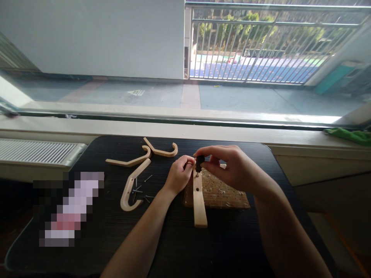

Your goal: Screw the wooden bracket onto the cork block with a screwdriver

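Note:
My right hand (224, 164) is closed round the black handle of a small screwdriver (199, 163). Its tip points down at a hole in a pale wooden hook (199, 210). Beside it, my left hand (181, 175) has its fingers curled round the hook's far end, and part of the hook is hidden there. Under the hook lies a brown wooden board (223, 189) dotted with small holes. One more wooden hook (126, 197) rests left of my left hand, with several loose screws (137, 190) near it.
Two further wooden hooks (130, 162) (162, 152) lie at the back of the black table (226, 247). A pixelated patch (71, 210) covers something at the left. Beyond the table are a window sill (145, 129), a radiator (40, 152) and a green cloth (349, 136).

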